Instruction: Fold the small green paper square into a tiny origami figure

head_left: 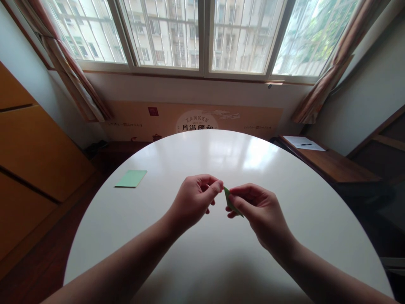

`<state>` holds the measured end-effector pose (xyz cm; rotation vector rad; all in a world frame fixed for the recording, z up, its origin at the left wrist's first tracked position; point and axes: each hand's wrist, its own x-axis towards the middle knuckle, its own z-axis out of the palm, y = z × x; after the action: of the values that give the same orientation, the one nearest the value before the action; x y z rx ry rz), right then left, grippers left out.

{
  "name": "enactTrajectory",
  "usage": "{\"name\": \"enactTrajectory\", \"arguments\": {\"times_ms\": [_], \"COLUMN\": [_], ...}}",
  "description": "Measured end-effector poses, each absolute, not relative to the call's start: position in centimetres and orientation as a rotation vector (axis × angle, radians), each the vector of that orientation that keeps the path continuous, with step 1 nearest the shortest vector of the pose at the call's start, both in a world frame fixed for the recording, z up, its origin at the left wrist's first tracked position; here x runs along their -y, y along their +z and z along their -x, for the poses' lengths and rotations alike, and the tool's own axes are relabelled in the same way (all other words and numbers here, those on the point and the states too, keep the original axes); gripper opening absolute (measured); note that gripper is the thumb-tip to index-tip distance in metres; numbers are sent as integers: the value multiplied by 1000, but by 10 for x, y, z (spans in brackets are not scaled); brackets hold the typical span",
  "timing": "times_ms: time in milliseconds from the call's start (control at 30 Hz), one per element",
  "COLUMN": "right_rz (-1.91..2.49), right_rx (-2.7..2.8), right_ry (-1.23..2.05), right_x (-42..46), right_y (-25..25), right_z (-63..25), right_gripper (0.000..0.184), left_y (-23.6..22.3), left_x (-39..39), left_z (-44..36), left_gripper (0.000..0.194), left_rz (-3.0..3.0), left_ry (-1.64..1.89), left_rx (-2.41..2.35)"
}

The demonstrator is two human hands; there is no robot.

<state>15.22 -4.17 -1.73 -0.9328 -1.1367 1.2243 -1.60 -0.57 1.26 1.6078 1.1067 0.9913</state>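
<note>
A small folded piece of green paper [233, 203] is held up over the white round table [196, 261]. My right hand [257, 207] grips it between thumb and fingers, which cover part of it. At its upper left corner, my left hand [198, 196] pinches with thumb and forefinger; the other fingers curl below. The paper looks narrow and pointed at both ends, though its exact fold is partly hidden. To the left on the tabletop lies a flat stack of light green square paper [131, 178].
Beyond the table, a brown side table [341, 162] at the right carries a white sheet [303, 143] with a dark pen-like object on it. Wooden cabinets [38, 156] stand at the left. Windows and a printed tan panel [126, 114] lie behind.
</note>
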Motion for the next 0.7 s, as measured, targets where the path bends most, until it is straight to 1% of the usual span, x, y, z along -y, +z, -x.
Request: {"name": "enactTrajectory", "arguments": {"times_ms": [100,233,333,467,700], "right_rz": [925,909,898,895,916], "right_rx": [1123,1131,1124,1120,1161], "right_ry": [1230,1243,1270,1301,1300], "right_x": [41,41,41,40,39], "right_y": [-17,-16,-16,-16,-17], "right_z": [-153,-154,-154,-154,-155], "right_gripper": [14,13,16,25,29], "left_y": [13,14,13,12,13], "left_x": [2,1,2,4,5], "left_z": [19,22,21,19,16], "left_gripper": [30,23,20,20,21], "left_rz": [-1590,-1633,-1655,-1666,-1682], "left_ry": [1013,868,806,822,859], "left_rx": [-1077,-979,-964,-982,-1052]}}
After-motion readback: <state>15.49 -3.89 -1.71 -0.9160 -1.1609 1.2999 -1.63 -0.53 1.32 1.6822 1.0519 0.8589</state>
